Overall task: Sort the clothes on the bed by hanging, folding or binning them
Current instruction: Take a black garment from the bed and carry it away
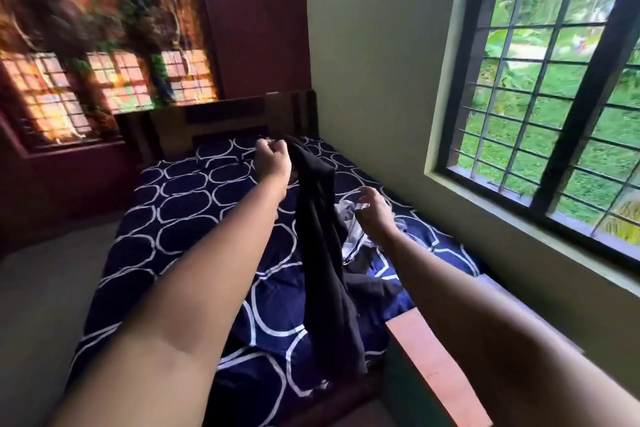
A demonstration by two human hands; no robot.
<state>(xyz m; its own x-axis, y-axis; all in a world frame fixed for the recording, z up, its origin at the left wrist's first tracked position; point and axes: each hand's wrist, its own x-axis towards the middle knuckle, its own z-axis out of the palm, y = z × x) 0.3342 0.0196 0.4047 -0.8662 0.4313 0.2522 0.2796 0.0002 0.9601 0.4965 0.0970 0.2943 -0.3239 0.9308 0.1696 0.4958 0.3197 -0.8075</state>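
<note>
The bed (194, 218) fills the middle and the 7 o'clock part of the view, spread with a navy sheet printed in white rings, its dark headboard (221, 121) at about 11 o'clock. A barred window (540, 87) takes up the 2 to 3 o'clock side and looks onto green plants. At 10 o'clock a patterned curtain (104, 45) glows orange where light comes through the panes behind it. A long black garment (325, 253) hangs near the centre, lifted at its top end and trailing toward 6 o'clock, where its lower part lies on the sheet. A reddish wooden board (433, 367) sits at 5 o'clock, by the bed's near corner. Some dark cloth (374, 288) lies crumpled on the sheet just at 4 o'clock of the black garment. A small pale grey garment (353, 236) lies on the bed just at 3 o'clock of the hanging one. The left hand (272, 152), raised at 12 o'clock of centre, is curled into a fist and grips the black garment's top edge. The right hand (372, 208) is lower, at the pale grey garment, with fingers loosely bent and parted. Whether it pinches that cloth cannot be told.
</note>
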